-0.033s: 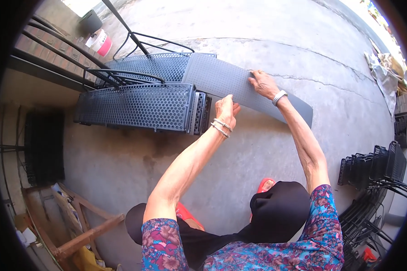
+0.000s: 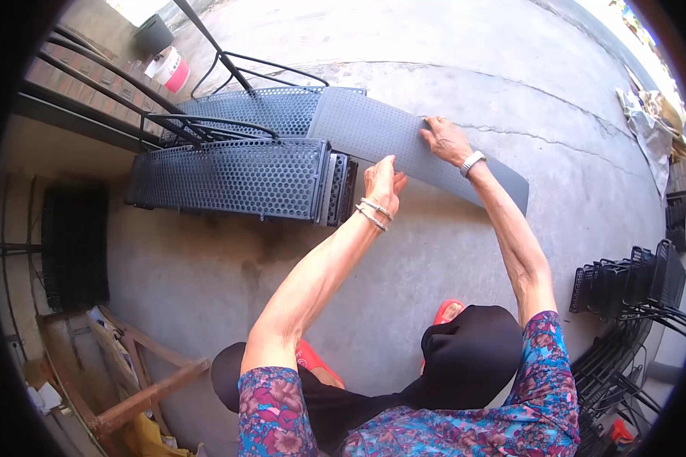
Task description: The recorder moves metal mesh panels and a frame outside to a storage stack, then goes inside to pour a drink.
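A long grey panel (image 2: 366,126) with small holes slants from the black mesh baskets toward the right. My left hand (image 2: 383,185) is closed at the panel's near edge, its fingertips pinched there. On the far edge rests my right hand (image 2: 446,142), fingers curled over the rim and thumb on the top face. The panel's left end lies against the back mesh basket (image 2: 282,110). Just left of my left hand stands the front mesh basket (image 2: 229,179), dark, with round holes and a wire handle. The undersides of the panel and of my fingers are hidden.
Black metal rods (image 2: 213,49) rise at the upper left. Behind them are a white and pink bucket (image 2: 171,72) and a dark bin (image 2: 153,36). A brown wooden frame (image 2: 152,396) stands at the lower left. Stacked black mesh racks (image 2: 629,282) lie along the right.
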Action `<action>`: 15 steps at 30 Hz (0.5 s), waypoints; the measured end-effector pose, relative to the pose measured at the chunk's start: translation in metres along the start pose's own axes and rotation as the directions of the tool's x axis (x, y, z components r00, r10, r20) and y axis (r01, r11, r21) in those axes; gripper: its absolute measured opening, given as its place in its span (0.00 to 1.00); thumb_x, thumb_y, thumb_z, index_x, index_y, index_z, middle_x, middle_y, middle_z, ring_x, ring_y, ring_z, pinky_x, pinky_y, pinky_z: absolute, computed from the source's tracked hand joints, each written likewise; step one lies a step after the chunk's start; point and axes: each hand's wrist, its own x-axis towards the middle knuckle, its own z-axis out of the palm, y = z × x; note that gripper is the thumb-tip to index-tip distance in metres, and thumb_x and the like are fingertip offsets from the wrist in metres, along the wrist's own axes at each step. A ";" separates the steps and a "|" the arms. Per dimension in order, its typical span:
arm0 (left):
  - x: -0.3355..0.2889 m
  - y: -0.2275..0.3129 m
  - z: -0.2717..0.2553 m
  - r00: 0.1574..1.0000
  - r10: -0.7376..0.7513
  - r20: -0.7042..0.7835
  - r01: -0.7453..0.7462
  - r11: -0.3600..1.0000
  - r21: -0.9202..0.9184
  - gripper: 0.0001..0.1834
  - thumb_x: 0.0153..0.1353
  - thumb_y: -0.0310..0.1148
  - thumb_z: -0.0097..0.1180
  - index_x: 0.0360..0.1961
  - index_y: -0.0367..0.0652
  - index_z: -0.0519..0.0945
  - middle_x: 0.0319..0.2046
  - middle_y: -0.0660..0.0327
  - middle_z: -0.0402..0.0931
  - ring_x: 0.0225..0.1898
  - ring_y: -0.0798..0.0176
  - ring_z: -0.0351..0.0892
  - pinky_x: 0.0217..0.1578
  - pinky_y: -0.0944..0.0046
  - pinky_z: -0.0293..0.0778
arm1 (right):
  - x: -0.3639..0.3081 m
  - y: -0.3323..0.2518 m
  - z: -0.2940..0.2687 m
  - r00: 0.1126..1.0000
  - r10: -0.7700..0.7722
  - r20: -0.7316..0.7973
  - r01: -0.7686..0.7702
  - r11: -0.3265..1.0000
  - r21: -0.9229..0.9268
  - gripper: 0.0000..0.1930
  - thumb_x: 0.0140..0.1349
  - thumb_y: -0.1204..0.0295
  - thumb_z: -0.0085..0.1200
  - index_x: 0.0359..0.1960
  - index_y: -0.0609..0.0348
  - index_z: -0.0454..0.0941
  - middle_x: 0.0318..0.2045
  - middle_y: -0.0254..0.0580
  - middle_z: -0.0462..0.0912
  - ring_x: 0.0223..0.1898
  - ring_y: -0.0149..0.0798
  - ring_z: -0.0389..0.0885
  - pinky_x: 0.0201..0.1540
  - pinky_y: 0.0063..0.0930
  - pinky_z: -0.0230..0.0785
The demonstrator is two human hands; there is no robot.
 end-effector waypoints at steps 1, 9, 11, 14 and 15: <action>-0.002 0.002 0.002 1.000 -0.013 0.006 0.013 0.999 -0.033 0.26 0.55 0.35 0.50 0.51 0.30 0.61 0.50 0.38 0.60 0.49 0.40 0.66 0.48 0.48 0.67 | 0.002 0.002 0.000 1.000 0.008 -0.019 -0.008 1.000 0.001 0.18 0.59 0.63 0.44 0.47 0.61 0.67 0.43 0.56 0.72 0.45 0.54 0.71 0.47 0.40 0.65; -0.010 0.004 0.012 0.996 -0.048 0.071 0.055 0.992 -0.112 0.36 0.51 0.39 0.56 0.56 0.34 0.56 0.56 0.34 0.49 0.57 0.38 0.54 0.57 0.49 0.55 | 0.005 -0.005 0.004 0.983 0.025 -0.180 -0.041 0.996 -0.085 0.09 0.57 0.67 0.44 0.36 0.57 0.69 0.37 0.51 0.72 0.39 0.54 0.73 0.40 0.43 0.68; -0.010 0.002 0.013 0.995 -0.062 0.077 0.073 0.986 -0.151 0.36 0.51 0.40 0.56 0.57 0.36 0.55 0.56 0.34 0.48 0.58 0.38 0.53 0.57 0.49 0.55 | 0.004 -0.006 0.006 0.978 0.006 -0.210 -0.028 0.995 -0.099 0.09 0.57 0.67 0.45 0.37 0.56 0.69 0.37 0.51 0.72 0.39 0.53 0.72 0.40 0.43 0.68; -0.011 0.000 0.013 0.993 -0.109 0.039 0.114 0.974 -0.194 0.35 0.49 0.43 0.56 0.55 0.38 0.59 0.54 0.39 0.53 0.54 0.44 0.58 0.53 0.52 0.60 | 0.003 -0.007 0.009 0.980 0.008 -0.199 -0.040 0.987 -0.157 0.10 0.56 0.67 0.46 0.38 0.56 0.69 0.37 0.51 0.72 0.41 0.52 0.71 0.40 0.42 0.68; -0.011 -0.001 0.012 0.987 -0.162 -0.006 0.158 0.968 -0.193 0.34 0.47 0.45 0.57 0.52 0.38 0.63 0.50 0.45 0.59 0.50 0.50 0.64 0.48 0.55 0.65 | 0.003 -0.007 0.010 0.979 0.002 -0.204 -0.037 0.985 -0.167 0.10 0.56 0.67 0.46 0.38 0.57 0.69 0.37 0.51 0.72 0.41 0.52 0.71 0.40 0.42 0.68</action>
